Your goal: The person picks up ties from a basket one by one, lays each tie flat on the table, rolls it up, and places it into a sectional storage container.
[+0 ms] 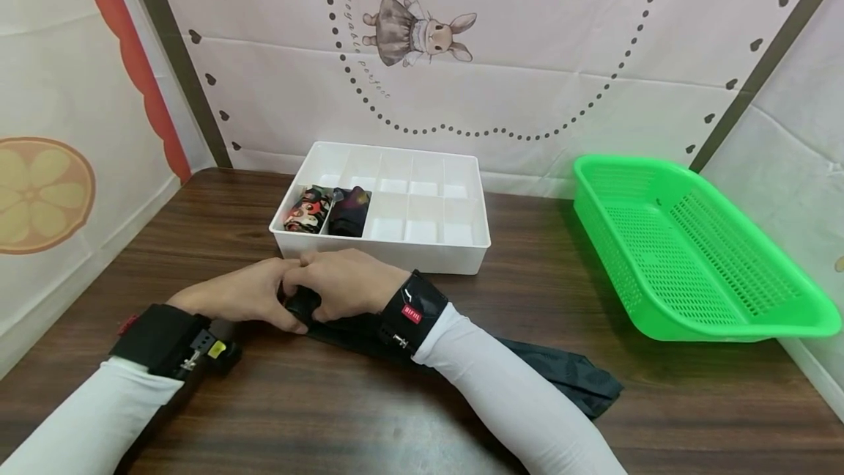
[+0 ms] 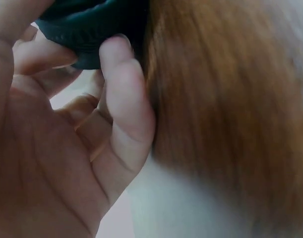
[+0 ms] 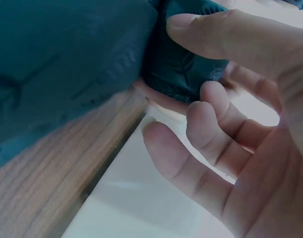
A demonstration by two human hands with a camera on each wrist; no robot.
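A long dark strip of thin, smooth folded fabric (image 1: 567,372) lies across the table, its near-left end rolled into a small bundle (image 1: 303,303). The left hand (image 1: 247,292) holds this rolled end from the left; its fingers curl against the dark roll (image 2: 91,29) in the left wrist view. From the other side the right hand (image 1: 349,283) pinches it, with the thumb on top of the roll (image 3: 183,64) and fingertips below in the right wrist view. The right forearm covers part of the strip. Exactly what the strip is, I cannot tell.
Just behind the hands stands a white divided box (image 1: 428,255). Two of its left compartments hold a colourful patterned bundle (image 1: 308,211) and a dark bundle (image 1: 349,215). A green plastic basket (image 1: 659,321) is at the right. Printed cloth walls (image 1: 527,57) border the brown table (image 1: 316,416).
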